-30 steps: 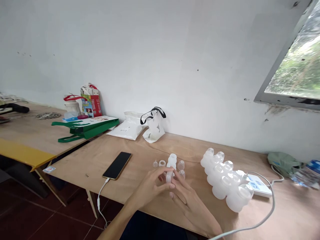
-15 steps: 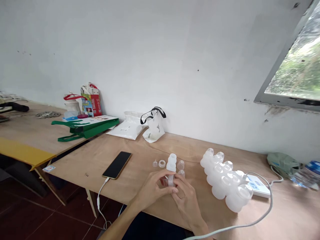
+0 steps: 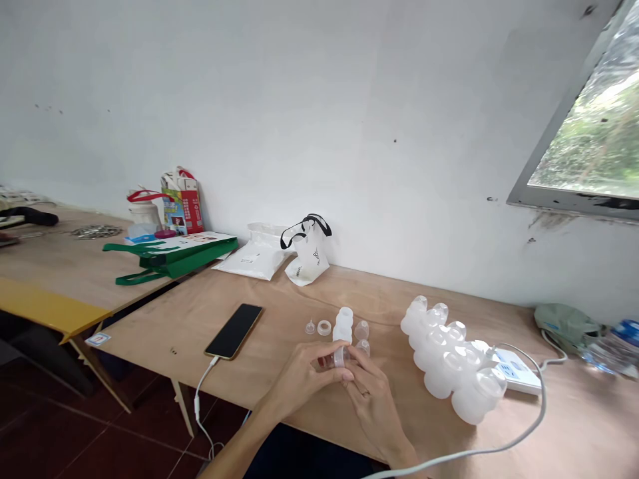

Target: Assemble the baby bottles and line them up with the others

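My left hand (image 3: 305, 374) and my right hand (image 3: 370, 394) meet near the table's front, fingers closed on opposite sides of a clear, whitish-banded bottle collar (image 3: 341, 357). Fingers hide part of the collar, and a clear part extends from it toward my left palm. Just beyond the hands stands a frosted white bottle body (image 3: 343, 320). Two clear domed caps (image 3: 362, 328) lie to its right, the nearer one close to my right fingers. Left of the bottle are a white ring (image 3: 324, 327) and a small clear nipple (image 3: 310, 326).
Several capped frosted bottles (image 3: 444, 352) stand in rows at right, by a white power strip (image 3: 516, 370) with a cable (image 3: 529, 426) curving forward. A phone (image 3: 233, 331) lies left. Behind are white bags (image 3: 257, 258) and a green bag (image 3: 200, 256); a water bottle (image 3: 616, 349) is far right.
The collar has turned slightly between my fingers, and more of its clear part shows on the left. My right fingers have shifted a little around it. The other objects stay put.
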`<state>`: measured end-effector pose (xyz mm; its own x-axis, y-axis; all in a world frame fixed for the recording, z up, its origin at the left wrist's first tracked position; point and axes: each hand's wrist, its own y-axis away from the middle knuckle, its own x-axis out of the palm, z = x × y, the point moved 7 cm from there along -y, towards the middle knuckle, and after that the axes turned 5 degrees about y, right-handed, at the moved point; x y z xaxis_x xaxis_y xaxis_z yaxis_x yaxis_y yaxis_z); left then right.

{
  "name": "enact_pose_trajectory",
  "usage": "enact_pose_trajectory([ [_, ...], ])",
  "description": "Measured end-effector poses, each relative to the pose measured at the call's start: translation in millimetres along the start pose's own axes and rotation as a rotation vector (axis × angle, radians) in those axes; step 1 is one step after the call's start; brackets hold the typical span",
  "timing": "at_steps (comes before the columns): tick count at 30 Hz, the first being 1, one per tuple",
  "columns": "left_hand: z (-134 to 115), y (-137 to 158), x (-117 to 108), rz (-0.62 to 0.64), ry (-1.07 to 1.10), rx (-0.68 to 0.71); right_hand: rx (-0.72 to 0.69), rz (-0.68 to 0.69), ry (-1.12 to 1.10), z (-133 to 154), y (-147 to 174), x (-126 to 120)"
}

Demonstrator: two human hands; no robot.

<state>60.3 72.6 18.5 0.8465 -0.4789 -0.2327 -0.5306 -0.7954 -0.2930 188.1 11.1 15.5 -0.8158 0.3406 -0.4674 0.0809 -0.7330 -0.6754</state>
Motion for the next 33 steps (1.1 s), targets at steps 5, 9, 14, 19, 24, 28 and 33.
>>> enact_pose_trajectory([
  [5, 1, 0, 0, 0.003, -0.001, -0.012, 0.017, 0.026, -0.003, 4, -4, -3],
  [9, 2, -1, 0, 0.039, -0.039, -0.016, 0.028, 0.085, -0.089, 8, -9, -4],
  [14, -3, 1, 3, 0.05, 0.006, 0.016, 0.073, 0.123, -0.166, 4, -10, -3],
  [19, -8, 2, 7, 0.036, -0.007, -0.007, 0.105, 0.124, -0.05, -2, -6, -7],
  [24, -9, 1, -4, -0.019, -0.002, 0.02, 0.155, 0.113, -0.011, -1, -5, -21],
  [28, -13, 2, -1, 0.062, 0.032, 0.034, 0.329, 0.045, -0.13, -12, -3, -22],
  [33, -16, 6, 12, 0.159, 0.127, 0.015, 0.424, 0.183, -0.369, -19, -2, -4],
])
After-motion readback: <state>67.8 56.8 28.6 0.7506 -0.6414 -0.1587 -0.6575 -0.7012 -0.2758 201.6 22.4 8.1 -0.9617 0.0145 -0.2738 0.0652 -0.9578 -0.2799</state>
